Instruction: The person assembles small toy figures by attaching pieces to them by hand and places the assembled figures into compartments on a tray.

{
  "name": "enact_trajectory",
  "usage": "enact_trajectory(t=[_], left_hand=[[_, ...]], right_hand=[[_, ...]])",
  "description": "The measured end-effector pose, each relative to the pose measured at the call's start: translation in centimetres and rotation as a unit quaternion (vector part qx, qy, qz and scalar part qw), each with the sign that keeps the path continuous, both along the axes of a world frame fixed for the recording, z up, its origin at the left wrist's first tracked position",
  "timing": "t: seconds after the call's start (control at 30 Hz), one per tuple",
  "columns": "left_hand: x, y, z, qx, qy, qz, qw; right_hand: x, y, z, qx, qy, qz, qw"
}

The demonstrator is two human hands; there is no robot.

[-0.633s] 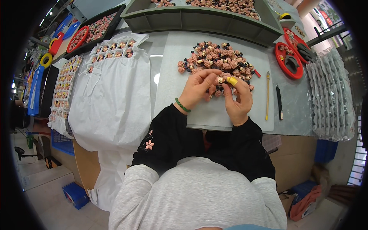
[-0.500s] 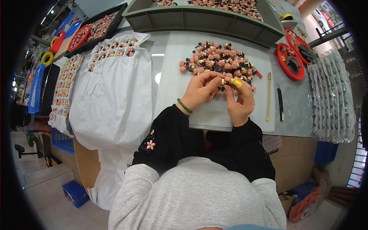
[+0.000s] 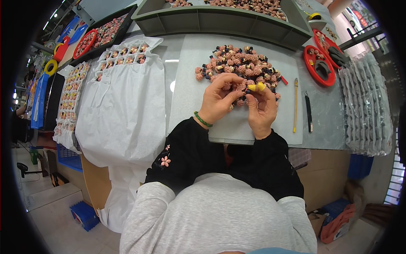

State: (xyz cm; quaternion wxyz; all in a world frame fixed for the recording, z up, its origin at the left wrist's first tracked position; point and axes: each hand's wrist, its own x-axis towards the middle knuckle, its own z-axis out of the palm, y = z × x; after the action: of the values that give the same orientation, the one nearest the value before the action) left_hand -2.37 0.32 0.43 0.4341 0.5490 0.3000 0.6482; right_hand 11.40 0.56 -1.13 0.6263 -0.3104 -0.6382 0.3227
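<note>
Left fingers (image 3: 224, 79) and right fingers (image 3: 267, 94) pinching pink figurine (image 3: 241, 86); white sheet (image 3: 192, 110) on grey table (image 3: 325, 114), pale floor (image 3: 61, 224)

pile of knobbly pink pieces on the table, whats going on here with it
A person is holding one small pink-and-dark piece between the fingertips of the left hand and right hand, just in front of the loose pile. A finger of the right hand wears a yellow wrap. The pile lies on a white sheet, with a yellow stick and a black pen to its right. Beyond it, a grey-green crate holds more pieces.
</note>
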Motion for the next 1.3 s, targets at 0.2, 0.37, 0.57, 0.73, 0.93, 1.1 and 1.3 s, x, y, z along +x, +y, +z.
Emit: enact_trajectory(t=[0.2,0.37,0.57,0.73,0.93,1.1,1.3], left_hand=[[-0.1,-0.2,0.6,-0.05,-0.037,-0.027,0.998],[-0.5,-0.6,1.0,-0.124,-0.07,-0.082,0.986],[-0.1,0.1,0.5,-0.059,-0.076,-0.084,0.992],[-0.1,-0.1,0.6,-0.06,-0.08,-0.073,0.992],[0.2,-0.6,0.8,-0.061,-0.004,-0.076,0.995],[0.5,-0.2,-0.2,-0.012,0.035,-0.086,0.996],[0.4,-0.2,1.2,-0.031,-0.004,-0.022,0.999]], right_hand=[[-0.2,0.1,0.1,0.016,0.0,0.006,1.0],[0.0,0.1,0.1,0.03,-0.031,-0.024,0.999],[0.3,0.4,0.2,0.013,-0.015,-0.026,0.999],[0.1,0.3,0.9,0.031,-0.02,-0.041,0.998],[0.0,0.3,1.3,0.037,-0.051,-0.049,0.997],[0.3,0.7,0.9,0.013,-0.032,-0.041,0.999],[0.6,0.2,1.0,-0.094,-0.026,-0.057,0.994]])
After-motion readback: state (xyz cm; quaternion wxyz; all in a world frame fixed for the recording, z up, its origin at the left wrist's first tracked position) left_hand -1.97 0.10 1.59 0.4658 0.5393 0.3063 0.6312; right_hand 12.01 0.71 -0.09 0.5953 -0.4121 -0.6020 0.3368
